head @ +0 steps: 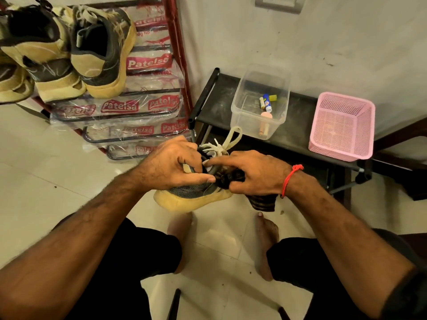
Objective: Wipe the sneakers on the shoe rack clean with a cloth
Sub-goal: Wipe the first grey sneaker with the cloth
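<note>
I hold a grey sneaker [191, 196] with a tan sole and pale laces in the air above my knees. My left hand [171, 163] grips its upper from the left, thumb stretched across the side. My right hand [251, 173] holds a dark striped cloth [263, 202] against the shoe's collar, index finger pointing left; the cloth's end hangs below the wrist. Several more tan and black sneakers [92, 51] sit on the red shoe rack [178, 54] at the upper left.
A low black shelf [295, 144] stands against the wall, carrying a clear plastic box [261, 100] of small items and a pink basket [342, 125]. Plastic-wrapped rack tiers fill the left. My bare feet rest on the tiled floor.
</note>
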